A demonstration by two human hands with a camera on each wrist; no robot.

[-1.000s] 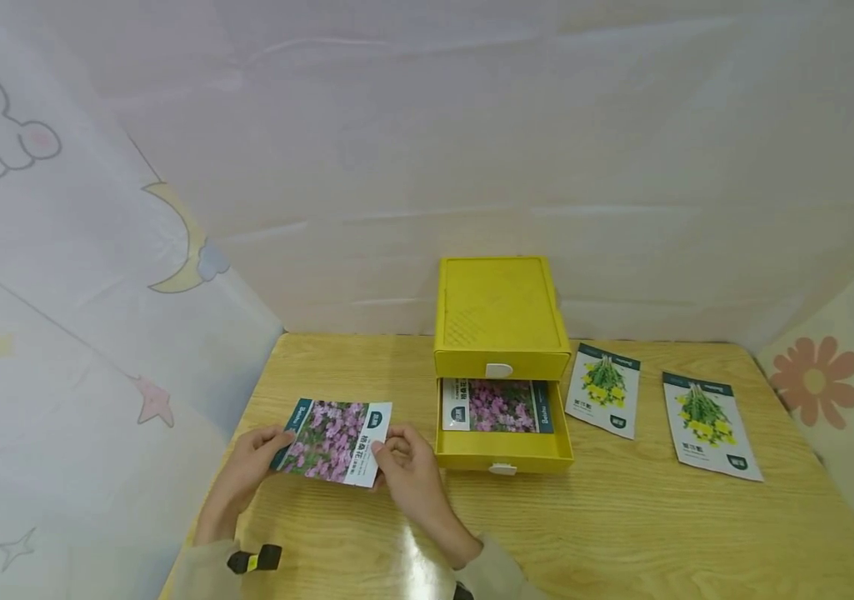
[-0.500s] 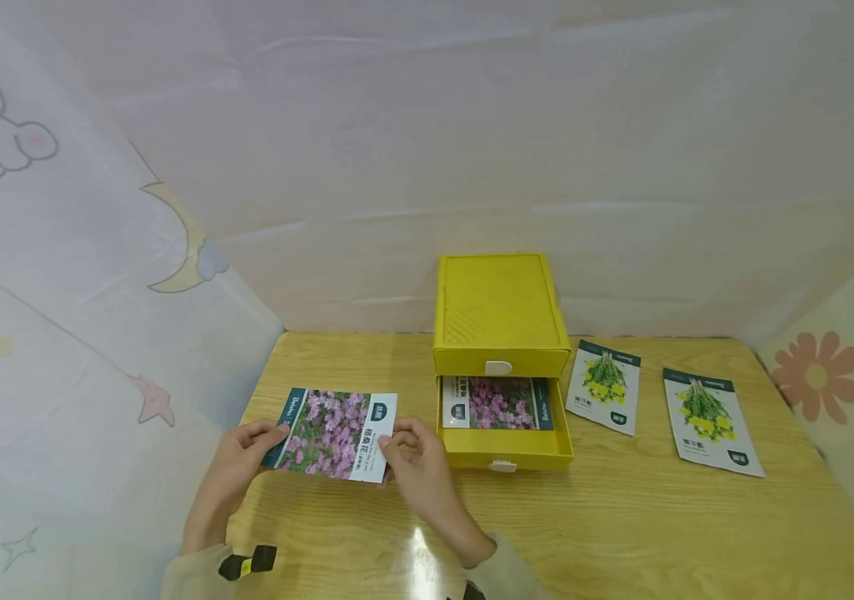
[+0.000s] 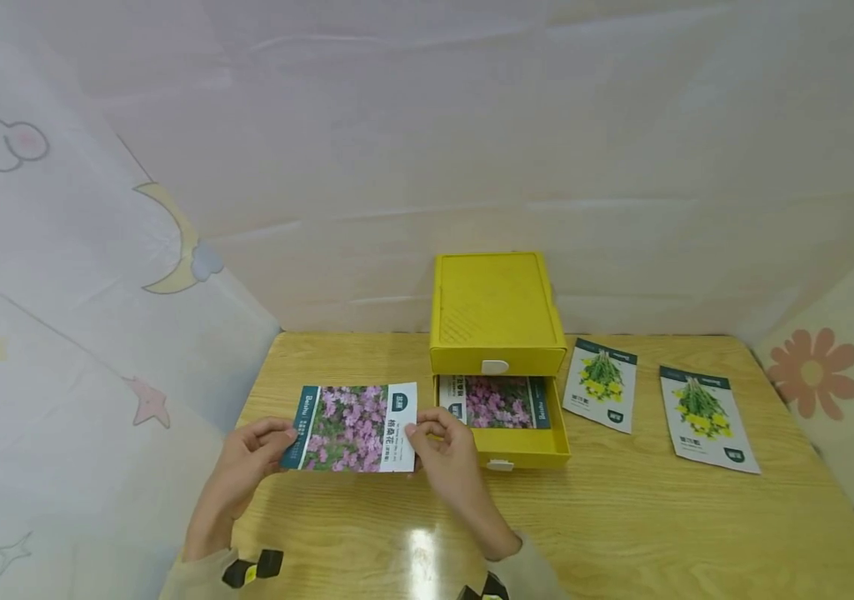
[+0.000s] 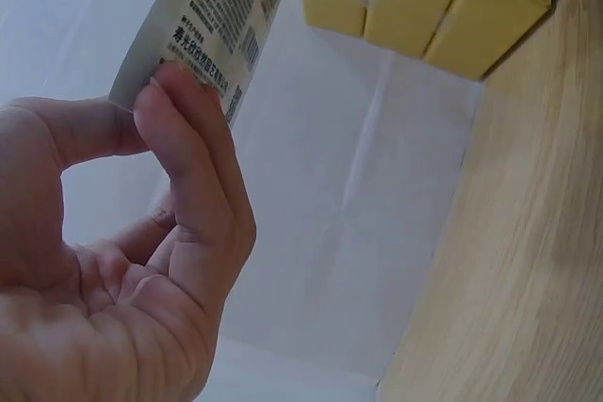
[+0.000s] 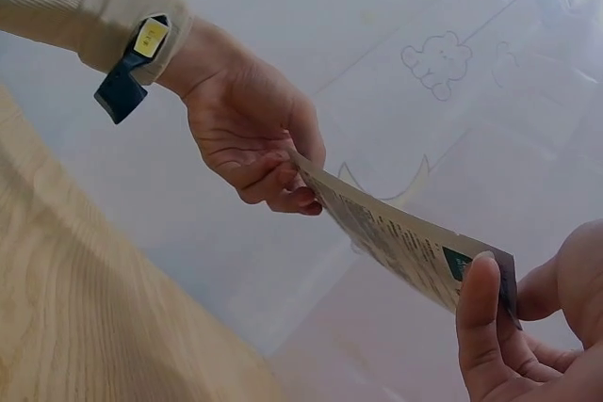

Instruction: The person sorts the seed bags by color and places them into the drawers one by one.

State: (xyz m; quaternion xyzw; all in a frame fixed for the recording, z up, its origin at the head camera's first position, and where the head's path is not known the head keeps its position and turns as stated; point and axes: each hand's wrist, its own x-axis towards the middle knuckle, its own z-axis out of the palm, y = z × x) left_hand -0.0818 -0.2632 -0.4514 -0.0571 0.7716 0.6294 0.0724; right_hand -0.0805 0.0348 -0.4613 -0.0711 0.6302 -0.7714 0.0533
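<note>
A person's left hand (image 3: 250, 454) and right hand (image 3: 452, 454) are pinching opposite ends of a flower packet (image 3: 352, 429) above the table (image 3: 621, 517), toward the left edge, long axis running crosswise, dark-green end pointing left; beyond, a yellow drawer unit (image 3: 497, 300) is standing near the back edge.

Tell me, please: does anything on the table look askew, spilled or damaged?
Nothing looks spilled or damaged. Only the yellow-flower packet beside the yellow drawer unit lies slightly askew, not parallel with the far-right packet.
</note>
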